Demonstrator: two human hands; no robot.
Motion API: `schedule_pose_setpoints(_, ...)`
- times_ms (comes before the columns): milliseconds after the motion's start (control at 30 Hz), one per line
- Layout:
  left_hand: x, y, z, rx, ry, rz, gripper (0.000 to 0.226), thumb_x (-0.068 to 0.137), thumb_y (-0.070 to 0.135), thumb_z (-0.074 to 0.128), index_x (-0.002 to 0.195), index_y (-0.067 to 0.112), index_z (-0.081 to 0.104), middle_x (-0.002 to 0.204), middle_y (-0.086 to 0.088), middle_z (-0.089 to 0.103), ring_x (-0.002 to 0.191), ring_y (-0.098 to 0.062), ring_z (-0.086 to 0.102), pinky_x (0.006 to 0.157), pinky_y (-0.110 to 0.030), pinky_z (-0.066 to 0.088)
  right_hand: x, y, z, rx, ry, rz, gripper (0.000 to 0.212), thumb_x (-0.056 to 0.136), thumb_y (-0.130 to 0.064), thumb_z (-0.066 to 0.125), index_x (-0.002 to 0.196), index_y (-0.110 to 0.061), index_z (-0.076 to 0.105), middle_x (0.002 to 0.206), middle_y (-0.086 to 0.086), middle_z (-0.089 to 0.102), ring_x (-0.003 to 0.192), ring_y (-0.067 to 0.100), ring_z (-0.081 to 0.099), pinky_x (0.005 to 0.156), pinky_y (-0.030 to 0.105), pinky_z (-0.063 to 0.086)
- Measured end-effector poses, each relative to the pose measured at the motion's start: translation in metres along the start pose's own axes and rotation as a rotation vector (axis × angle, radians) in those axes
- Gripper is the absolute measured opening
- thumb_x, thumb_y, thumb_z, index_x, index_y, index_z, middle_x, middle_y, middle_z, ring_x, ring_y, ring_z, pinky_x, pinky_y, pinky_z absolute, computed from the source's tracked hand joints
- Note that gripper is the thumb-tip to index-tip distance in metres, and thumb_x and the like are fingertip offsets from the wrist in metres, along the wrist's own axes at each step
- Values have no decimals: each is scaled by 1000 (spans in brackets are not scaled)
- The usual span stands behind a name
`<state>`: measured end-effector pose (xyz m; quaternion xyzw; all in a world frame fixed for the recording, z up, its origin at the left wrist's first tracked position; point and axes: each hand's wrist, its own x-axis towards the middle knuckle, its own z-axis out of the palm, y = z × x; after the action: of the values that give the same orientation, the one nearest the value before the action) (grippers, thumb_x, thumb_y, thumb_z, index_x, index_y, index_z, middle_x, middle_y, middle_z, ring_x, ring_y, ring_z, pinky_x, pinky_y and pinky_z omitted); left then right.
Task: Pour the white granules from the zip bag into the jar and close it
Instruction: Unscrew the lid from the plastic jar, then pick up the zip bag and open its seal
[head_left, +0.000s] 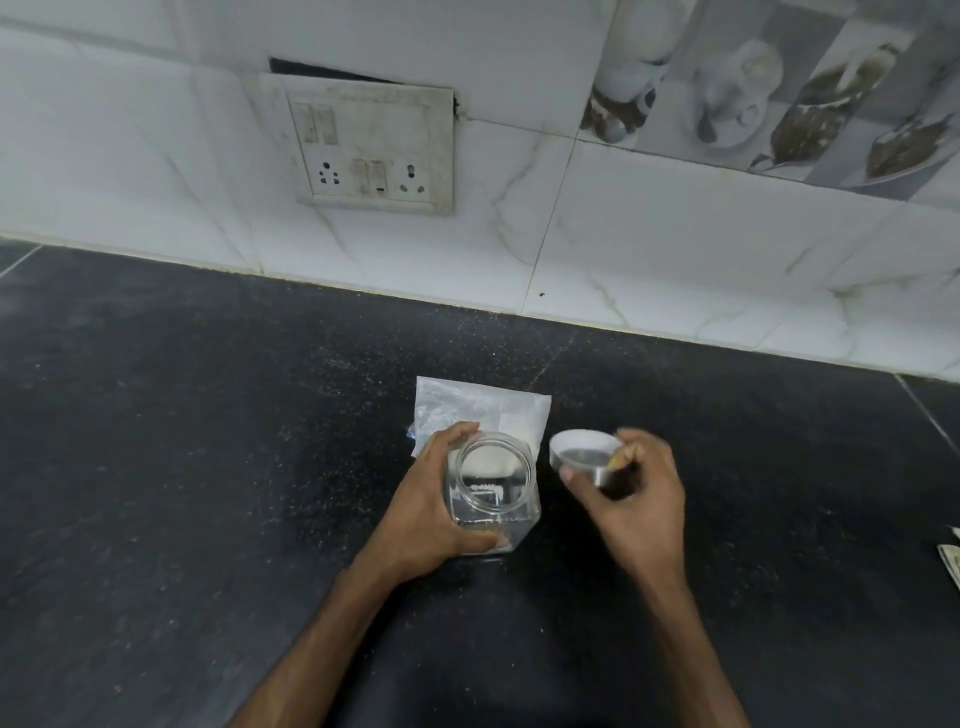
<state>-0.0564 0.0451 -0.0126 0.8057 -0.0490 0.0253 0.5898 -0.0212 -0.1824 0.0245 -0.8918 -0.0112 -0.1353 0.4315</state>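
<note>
On a dark counter (208, 467), the left hand (436, 509) grips an open clear jar (493, 483) just before the flat zip bag (483, 410) of granules, while the right hand (631, 488) pinches the lid (584, 452) beside it, tilted, which could slip and drop.

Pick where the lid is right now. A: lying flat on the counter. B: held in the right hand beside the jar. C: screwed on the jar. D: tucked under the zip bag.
B: the right hand holds the lid just right of the open-mouthed jar.
</note>
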Motion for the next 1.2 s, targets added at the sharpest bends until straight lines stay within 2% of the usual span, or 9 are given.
schedule_pose_setpoints(167, 0, -4, -8, 21, -67, 57, 129, 42, 54, 96, 146, 56, 20, 153, 22, 35, 141, -3, 38, 114, -30, 35, -21, 53, 31, -111, -57, 57, 42, 61, -32, 93, 65, -20, 53, 132, 5, 60, 119, 19, 58, 96, 23, 41)
schedule_pose_setpoints(300, 10, -10, -26, -85, 149, 63, 91, 75, 76, 62, 151, 33, 34, 150, 7, 43, 137, -10, 45, 108, -34, 42, -25, 69, 42, -121, -79, 12, 47, 59, -26, 95, 62, -26, 48, 139, 6, 56, 119, 6, 51, 92, -2, 29)
schedule_pose_setpoints(367, 20, -13, -36, -47, 293, -29, 62, 84, 73, 53, 137, 43, 48, 136, 9, 53, 124, -6, 55, 99, -32, 49, -26, 67, 40, -139, -155, 12, 44, 59, -29, 94, 64, -27, 50, 143, 5, 53, 126, 13, 53, 97, 5, 33)
schedule_pose_setpoints(467, 38, -19, -49, 85, 347, -196, 44, 86, 68, 50, 122, 43, 55, 110, 16, 62, 98, 7, 63, 85, -23, 52, -17, 56, 38, -221, -97, -24, 36, 59, -48, 89, 76, -28, 63, 139, 4, 58, 127, 22, 53, 107, 44, 42)
schedule_pose_setpoints(567, 59, -21, -55, 186, 300, -355, 34, 95, 56, 51, 118, 33, 59, 93, 17, 67, 88, 3, 66, 82, -32, 54, 14, 32, 35, -81, -10, 29, 49, 71, -71, 65, 95, -28, 67, 104, -14, 67, 103, 10, 64, 87, 24, 48)
schedule_pose_setpoints(667, 77, -17, -54, 270, 262, -418, 35, 99, 57, 44, 113, 31, 62, 96, 13, 70, 85, -11, 70, 85, -42, 57, 55, 11, 42, -41, -171, 177, 53, 82, -67, 60, 113, -25, 61, 77, -17, 66, 78, 0, 66, 65, 14, 45)
schedule_pose_setpoints(867, 92, -17, -59, 277, 253, -395, 27, 96, 57, 50, 99, 34, 64, 91, 15, 70, 82, -7, 68, 77, -35, 57, 90, 0, 72, 123, -282, 392, 40, 90, -63, 54, 94, -26, 66, 92, -11, 68, 86, 8, 65, 66, 22, 46)
schedule_pose_setpoints(1000, 100, -15, -64, 109, 249, -313, 9, 97, 41, 60, 94, 36, 67, 93, 14, 73, 89, 1, 68, 69, -12, 47, 97, -5, 81, 327, -228, 455, 22, 93, -45, 64, 96, -25, 71, 96, -7, 74, 92, 7, 68, 79, 30, 55)
schedule_pose_setpoints(1200, 105, -8, -66, -375, 383, -271, 24, 91, 22, 70, 114, 26, 67, 84, -4, 78, 82, -12, 72, 82, -35, 58, 97, -16, 77, 558, -144, 417, 42, 90, -7, 72, 125, -20, 54, 83, 5, 78, 85, 18, 75, 77, 34, 59)
